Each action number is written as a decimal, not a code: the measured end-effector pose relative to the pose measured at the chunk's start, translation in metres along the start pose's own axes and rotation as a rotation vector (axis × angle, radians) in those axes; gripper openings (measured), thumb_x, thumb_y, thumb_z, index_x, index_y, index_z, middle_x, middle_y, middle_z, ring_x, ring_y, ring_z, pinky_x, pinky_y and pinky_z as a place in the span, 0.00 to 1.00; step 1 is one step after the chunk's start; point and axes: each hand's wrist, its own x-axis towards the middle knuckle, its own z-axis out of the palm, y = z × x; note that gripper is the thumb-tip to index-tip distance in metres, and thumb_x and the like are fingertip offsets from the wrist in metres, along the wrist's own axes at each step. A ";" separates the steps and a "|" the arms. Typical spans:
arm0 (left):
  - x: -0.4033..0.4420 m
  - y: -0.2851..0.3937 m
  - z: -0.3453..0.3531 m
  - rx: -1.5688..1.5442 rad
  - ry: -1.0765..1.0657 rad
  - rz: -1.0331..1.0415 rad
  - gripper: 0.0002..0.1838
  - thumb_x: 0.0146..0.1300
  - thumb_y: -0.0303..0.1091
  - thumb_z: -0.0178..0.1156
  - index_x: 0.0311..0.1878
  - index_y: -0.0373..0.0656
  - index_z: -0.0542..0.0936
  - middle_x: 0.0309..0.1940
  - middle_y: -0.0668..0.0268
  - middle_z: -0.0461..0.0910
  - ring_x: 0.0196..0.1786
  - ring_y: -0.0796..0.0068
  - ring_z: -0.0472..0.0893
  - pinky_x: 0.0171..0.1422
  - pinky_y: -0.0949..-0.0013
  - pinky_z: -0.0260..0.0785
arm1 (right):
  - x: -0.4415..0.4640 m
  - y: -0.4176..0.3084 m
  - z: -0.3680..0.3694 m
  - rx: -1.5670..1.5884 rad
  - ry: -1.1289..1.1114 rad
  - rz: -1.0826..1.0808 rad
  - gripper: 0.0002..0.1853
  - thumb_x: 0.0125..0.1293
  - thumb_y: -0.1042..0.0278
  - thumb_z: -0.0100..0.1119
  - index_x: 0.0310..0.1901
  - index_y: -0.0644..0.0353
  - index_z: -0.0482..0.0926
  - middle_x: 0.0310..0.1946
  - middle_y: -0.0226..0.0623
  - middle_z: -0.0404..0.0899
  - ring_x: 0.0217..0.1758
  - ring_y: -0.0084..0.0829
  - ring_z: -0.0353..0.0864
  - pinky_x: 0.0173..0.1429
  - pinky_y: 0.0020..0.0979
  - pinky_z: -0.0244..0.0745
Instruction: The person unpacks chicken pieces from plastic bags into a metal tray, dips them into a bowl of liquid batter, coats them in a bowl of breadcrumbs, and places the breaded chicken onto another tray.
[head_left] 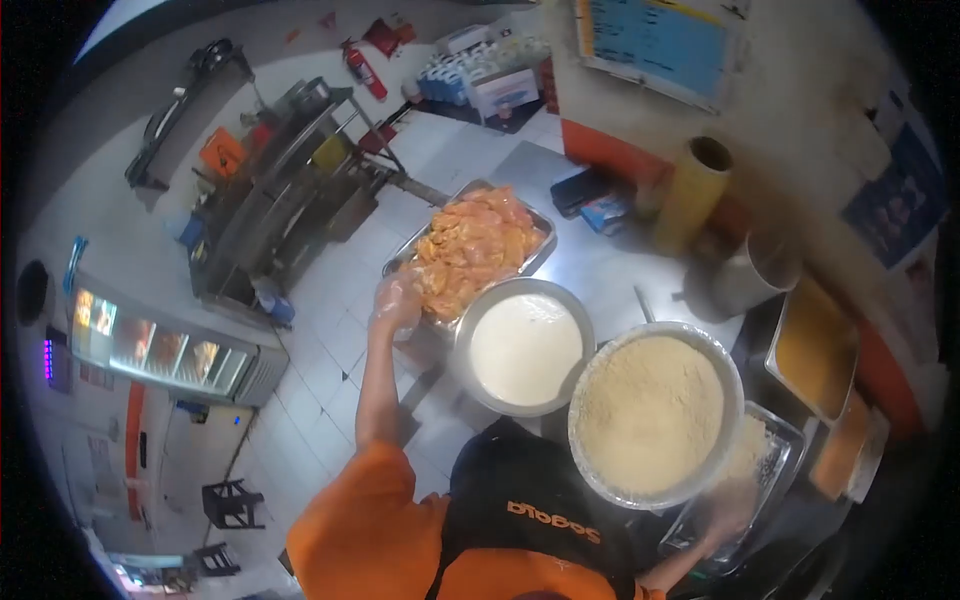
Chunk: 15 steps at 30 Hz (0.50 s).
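My left hand (398,300), in a clear plastic glove, is at the near left corner of a metal tray (545,245) piled with raw marinated meat (470,245); its fingertips are hard to make out against the meat. A bowl of white liquid batter (527,345) stands to its right. Beside that is a larger bowl of pale flour (655,415). My right hand (728,508) is blurred, low over a floury metal tray (785,470) at the flour bowl's right; its fingers are smeared by motion.
A yellow cylinder (690,195), a dark phone-like object (580,190) and a metal pot (755,275) stand along the wall. A tray of yellowish contents (815,345) lies at the right. Metal shelving (290,190) and a display fridge (165,345) are at the left.
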 end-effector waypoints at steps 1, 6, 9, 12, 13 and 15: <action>0.000 0.000 0.004 -0.016 -0.125 -0.040 0.20 0.58 0.37 0.63 0.53 0.41 0.84 0.41 0.47 0.86 0.47 0.49 0.86 0.53 0.53 0.76 | -0.005 -0.030 -0.001 -0.339 0.148 -0.272 0.26 0.78 0.58 0.51 0.68 0.70 0.73 0.60 0.49 0.79 0.59 0.42 0.79 0.65 0.41 0.72; -0.009 0.001 0.038 -0.009 -0.062 0.027 0.20 0.59 0.42 0.65 0.50 0.41 0.83 0.41 0.47 0.85 0.50 0.48 0.85 0.55 0.50 0.77 | -0.001 -0.097 -0.010 -0.628 0.430 -0.523 0.25 0.80 0.61 0.51 0.70 0.68 0.71 0.67 0.45 0.74 0.58 0.40 0.78 0.62 0.38 0.72; 0.004 -0.011 0.080 -0.028 0.152 0.006 0.17 0.61 0.45 0.64 0.44 0.41 0.85 0.36 0.48 0.86 0.44 0.47 0.86 0.52 0.49 0.78 | -0.007 -0.134 0.009 -0.029 0.121 -0.447 0.26 0.80 0.59 0.54 0.72 0.66 0.70 0.70 0.41 0.70 0.56 0.36 0.78 0.54 0.33 0.74; 0.034 -0.023 0.088 0.102 0.123 0.060 0.14 0.61 0.43 0.63 0.36 0.41 0.86 0.31 0.49 0.85 0.37 0.46 0.86 0.44 0.47 0.77 | 0.001 -0.131 0.026 -0.149 -0.059 -0.573 0.28 0.78 0.58 0.58 0.73 0.64 0.69 0.67 0.39 0.73 0.48 0.30 0.78 0.47 0.28 0.71; 0.031 -0.008 0.067 0.025 0.020 0.008 0.14 0.62 0.41 0.61 0.38 0.39 0.87 0.36 0.46 0.86 0.41 0.45 0.86 0.48 0.47 0.78 | -0.004 -0.139 0.030 -0.094 -0.093 -0.447 0.28 0.79 0.57 0.58 0.73 0.64 0.69 0.63 0.38 0.75 0.47 0.27 0.76 0.46 0.26 0.71; 0.036 -0.002 0.056 -0.051 -0.076 -0.027 0.15 0.63 0.40 0.59 0.41 0.38 0.88 0.42 0.44 0.86 0.46 0.44 0.86 0.52 0.48 0.78 | -0.011 -0.149 0.041 -0.027 -0.116 -0.319 0.28 0.79 0.56 0.58 0.73 0.63 0.69 0.60 0.38 0.77 0.46 0.25 0.75 0.45 0.23 0.70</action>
